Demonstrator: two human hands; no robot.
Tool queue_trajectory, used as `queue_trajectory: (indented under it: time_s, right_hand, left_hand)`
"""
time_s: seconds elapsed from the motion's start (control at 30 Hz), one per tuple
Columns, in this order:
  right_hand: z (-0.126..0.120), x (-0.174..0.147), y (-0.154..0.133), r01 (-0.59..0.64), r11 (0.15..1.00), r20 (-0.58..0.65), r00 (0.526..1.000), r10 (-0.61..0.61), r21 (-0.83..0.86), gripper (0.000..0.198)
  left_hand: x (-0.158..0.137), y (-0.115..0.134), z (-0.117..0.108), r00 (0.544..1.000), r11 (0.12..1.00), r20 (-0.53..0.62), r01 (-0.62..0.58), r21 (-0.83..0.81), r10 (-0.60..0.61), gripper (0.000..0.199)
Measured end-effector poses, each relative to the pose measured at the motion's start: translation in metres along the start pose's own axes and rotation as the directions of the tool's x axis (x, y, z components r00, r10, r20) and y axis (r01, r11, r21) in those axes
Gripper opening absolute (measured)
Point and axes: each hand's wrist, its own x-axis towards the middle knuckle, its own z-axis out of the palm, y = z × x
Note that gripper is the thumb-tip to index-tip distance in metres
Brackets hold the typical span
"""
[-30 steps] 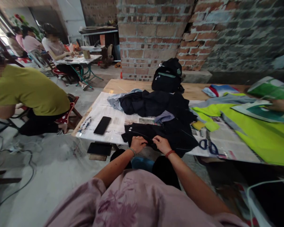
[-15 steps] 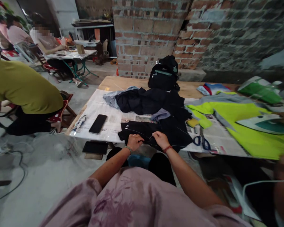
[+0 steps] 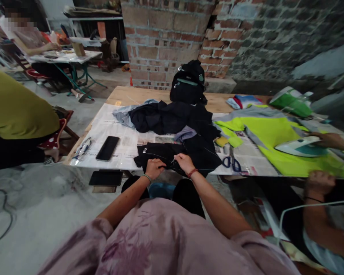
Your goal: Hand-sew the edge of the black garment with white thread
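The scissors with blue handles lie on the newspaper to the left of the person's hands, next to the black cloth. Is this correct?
Not quite. In the head view the scissors lie on the newspaper to the right of the hands, next to the black cloth. On the left lies a phone.

- To the left of the left hand (image 3: 154,168) we see bare newspaper (image 3: 123,151), open up to the phone (image 3: 107,148).
- Behind the black cloth (image 3: 172,154), heaped dark garments (image 3: 172,118) and a backpack (image 3: 188,83) block the far reach.
- To the right of the right hand (image 3: 184,163), scissors (image 3: 232,163) lie near; beyond them a co-worker's iron (image 3: 299,147) occupies the yellow-green fabric (image 3: 269,131).
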Motion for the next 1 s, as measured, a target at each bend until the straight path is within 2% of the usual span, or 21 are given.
queue_trajectory:
  time_s: [0.27, 0.43, 0.77, 1.0]
  right_hand:
    - [0.005, -0.003, -0.017, 0.066, 0.988, 0.051, 0.997, -0.059, -0.14, 0.027]
    - [0.007, -0.007, -0.016, 0.056, 0.984, 0.073, 0.996, -0.044, -0.169, 0.027]
    - [0.011, -0.013, -0.007, 0.055, 0.982, 0.116, 0.993, -0.034, -0.18, 0.028]
    - [0.008, -0.013, -0.015, 0.051, 0.988, 0.022, 0.999, -0.048, -0.147, 0.03]
  left_hand:
    - [0.001, -0.002, 0.002, 0.997, 0.99, -0.082, -0.012, -0.144, 0.0, 0.012]
    - [0.001, -0.001, 0.001, 0.996, 0.985, -0.079, 0.018, -0.174, -0.032, 0.013]
    - [-0.002, 0.003, -0.002, 1.0, 0.999, -0.004, -0.014, -0.038, 0.013, 0.014]
    - [-0.002, 0.0, 0.0, 1.0, 0.999, -0.008, -0.028, -0.045, 0.028, 0.012]
